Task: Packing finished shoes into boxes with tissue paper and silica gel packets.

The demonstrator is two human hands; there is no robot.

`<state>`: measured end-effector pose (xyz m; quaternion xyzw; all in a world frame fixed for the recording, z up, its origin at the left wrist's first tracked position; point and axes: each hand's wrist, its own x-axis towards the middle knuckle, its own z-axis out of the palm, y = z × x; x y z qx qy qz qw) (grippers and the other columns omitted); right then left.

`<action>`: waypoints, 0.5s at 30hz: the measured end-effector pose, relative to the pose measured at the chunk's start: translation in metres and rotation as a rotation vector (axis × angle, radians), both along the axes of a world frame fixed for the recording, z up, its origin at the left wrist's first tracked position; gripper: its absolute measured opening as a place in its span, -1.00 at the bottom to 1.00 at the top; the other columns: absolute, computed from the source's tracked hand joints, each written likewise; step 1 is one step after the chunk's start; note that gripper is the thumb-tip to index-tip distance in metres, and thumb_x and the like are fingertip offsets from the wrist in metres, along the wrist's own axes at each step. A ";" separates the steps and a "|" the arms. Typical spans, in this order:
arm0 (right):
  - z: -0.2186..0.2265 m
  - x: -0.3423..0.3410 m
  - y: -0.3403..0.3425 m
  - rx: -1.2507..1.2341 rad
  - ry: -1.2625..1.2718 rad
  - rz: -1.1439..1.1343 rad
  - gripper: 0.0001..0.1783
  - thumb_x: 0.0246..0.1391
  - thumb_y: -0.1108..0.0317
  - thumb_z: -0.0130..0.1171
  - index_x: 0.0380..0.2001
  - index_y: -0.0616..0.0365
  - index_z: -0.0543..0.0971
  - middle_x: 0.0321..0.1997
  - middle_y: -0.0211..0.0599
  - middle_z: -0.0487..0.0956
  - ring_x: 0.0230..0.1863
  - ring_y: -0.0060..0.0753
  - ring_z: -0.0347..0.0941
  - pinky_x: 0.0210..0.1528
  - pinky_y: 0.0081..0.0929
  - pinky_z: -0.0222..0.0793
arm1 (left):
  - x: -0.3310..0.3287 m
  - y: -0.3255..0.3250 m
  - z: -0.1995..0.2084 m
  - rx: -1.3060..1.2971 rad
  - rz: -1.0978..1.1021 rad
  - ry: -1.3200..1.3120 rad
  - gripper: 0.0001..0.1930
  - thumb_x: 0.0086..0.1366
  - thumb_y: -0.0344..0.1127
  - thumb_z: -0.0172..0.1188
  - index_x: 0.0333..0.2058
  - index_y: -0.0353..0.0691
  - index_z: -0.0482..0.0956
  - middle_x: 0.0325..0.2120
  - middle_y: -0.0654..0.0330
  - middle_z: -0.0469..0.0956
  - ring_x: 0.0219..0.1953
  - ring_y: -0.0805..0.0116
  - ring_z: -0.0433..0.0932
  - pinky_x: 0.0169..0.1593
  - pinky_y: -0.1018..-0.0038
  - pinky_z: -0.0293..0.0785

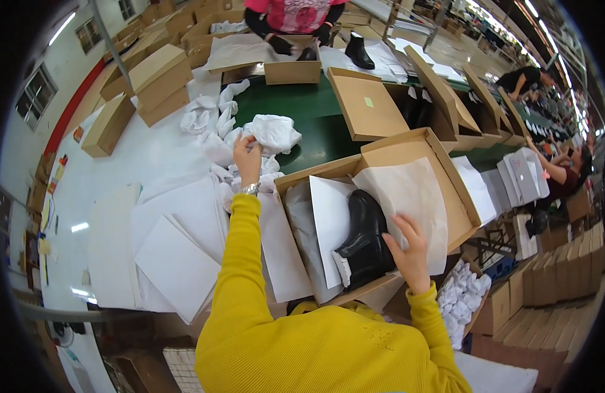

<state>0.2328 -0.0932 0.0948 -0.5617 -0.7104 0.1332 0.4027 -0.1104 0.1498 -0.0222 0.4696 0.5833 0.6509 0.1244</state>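
Note:
My left hand [247, 159] reaches forward and is closed on the edge of a crumpled wad of white paper [276, 133]. More crumpled white paper [210, 121] lies around it. Right in front of me stands an open cardboard shoe box [450, 187] with a black ankle boot [366, 229] lying on its side in it. A white sheet [329, 219] stands to the left of the boot, over grey tissue, and a pale paper sheet [407, 190] hangs over the right of the box. My right hand [410, 254], fingers spread, is beside the boot at that sheet; whether it touches is unclear.
Flat white sheets [178, 262] lie on the white table to the left. A green conveyor belt [315, 131] runs behind, carrying open boxes [360, 105]. Across it, a gloved co-worker handles a boot in a box [292, 73]. A carton of paper wads [461, 295] stands at lower right.

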 end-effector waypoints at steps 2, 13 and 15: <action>0.018 -0.015 0.021 0.212 -0.274 0.021 -0.37 -0.26 0.50 0.28 0.02 0.03 0.45 0.13 -0.09 0.34 0.20 -0.04 0.21 0.17 -0.13 0.12 | 0.028 -0.033 0.039 -0.100 -0.325 -0.390 -0.79 0.00 -0.52 0.17 -0.32 -0.30 0.61 -0.14 0.04 0.52 -0.07 0.24 0.48 0.01 0.46 0.35; 0.008 -0.040 0.053 0.198 -0.427 0.659 -0.57 -0.25 0.30 0.32 -0.21 -0.01 0.50 -0.24 -0.25 0.44 -0.08 -0.29 0.37 0.16 -0.14 0.06 | 0.117 -0.183 0.069 -0.280 -1.061 -0.649 -0.66 0.25 -0.43 -0.06 0.01 -0.29 0.43 -0.14 0.23 0.48 -0.16 0.54 0.45 -0.12 0.66 0.37; 0.014 -0.041 0.050 0.365 -0.297 0.485 -0.44 -0.33 0.19 0.39 -0.16 0.02 0.47 -0.27 -0.23 0.46 -0.10 -0.27 0.39 0.17 -0.17 0.07 | 0.129 -0.205 0.072 -0.266 -1.101 -0.749 -0.66 0.32 -0.34 -0.10 0.04 -0.30 0.38 -0.11 0.23 0.45 -0.15 0.55 0.43 -0.10 0.66 0.34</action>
